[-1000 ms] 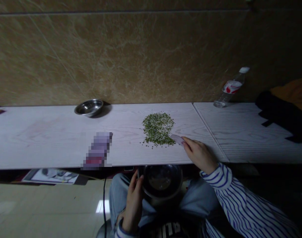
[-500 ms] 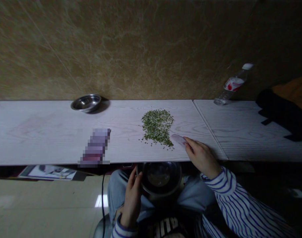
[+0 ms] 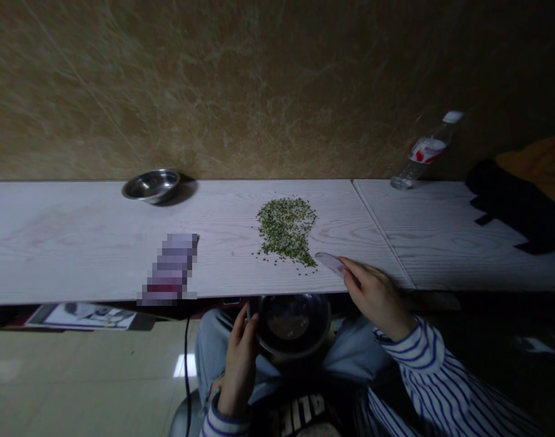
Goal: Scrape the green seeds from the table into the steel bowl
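Light strokes with the clear scraper (image 3: pixel 328 261) held low would probably suit the loose green pieces (image 3: pixel 284 229). The right hand (image 3: pixel 381 298) pinches its near-right end; the green pieces lie left of it, on the counter (image 3: pixel 222 267). The left hand (image 3: pixel 239 364) grips the metal bowl (image 3: pixel 290 325) below.

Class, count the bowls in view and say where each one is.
2. The small bowl is on the table near the wall; the lap bowl is below the table's edge, held by the left hand.
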Motion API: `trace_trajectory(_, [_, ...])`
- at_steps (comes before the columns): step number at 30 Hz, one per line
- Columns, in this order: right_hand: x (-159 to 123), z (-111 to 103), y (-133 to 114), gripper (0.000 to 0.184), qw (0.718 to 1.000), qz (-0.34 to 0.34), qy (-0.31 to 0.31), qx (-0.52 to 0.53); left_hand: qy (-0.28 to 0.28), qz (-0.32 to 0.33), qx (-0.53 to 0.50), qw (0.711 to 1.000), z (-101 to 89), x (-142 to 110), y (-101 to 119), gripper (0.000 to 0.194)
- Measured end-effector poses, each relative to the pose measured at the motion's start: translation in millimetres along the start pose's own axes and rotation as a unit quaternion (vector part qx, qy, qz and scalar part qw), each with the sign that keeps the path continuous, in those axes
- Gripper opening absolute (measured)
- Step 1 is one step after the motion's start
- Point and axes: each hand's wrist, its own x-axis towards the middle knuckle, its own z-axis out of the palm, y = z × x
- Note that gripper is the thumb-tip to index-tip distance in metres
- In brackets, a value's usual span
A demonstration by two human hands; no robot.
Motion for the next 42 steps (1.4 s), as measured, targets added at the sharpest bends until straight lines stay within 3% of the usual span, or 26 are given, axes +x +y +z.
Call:
trace_trajectory(8, [-12.0,-7.0,-3.4,0.032,1.0,-0.009,-0.018,0.019,0.005,-0.007,-0.001,1.0,2.3,-4.5,3.2,0.05])
trace_trajectory(13, [-18.3,-9.3,-6.4,0.031,0.999,-0.019,-0.019,0.025,-0.022,-0.016,-0.025,0.999,4.0,-4.4,6.1,0.052])
trace_trajectory(19, [-16.0,-8.9,-4.8,0.029,0.999,-0.034,0.007,0.012,-0.011,-0.03,-0.019,0.999,3.2,-4.3,5.0,0.055])
trace_trajectory(42, [-5.3,-4.7,-12.7,0.029,0.999,-0.046,-0.007,0.011,-0.003,-0.029,-0.008,1.0,-0.2,-1.5,3.9,0.05])
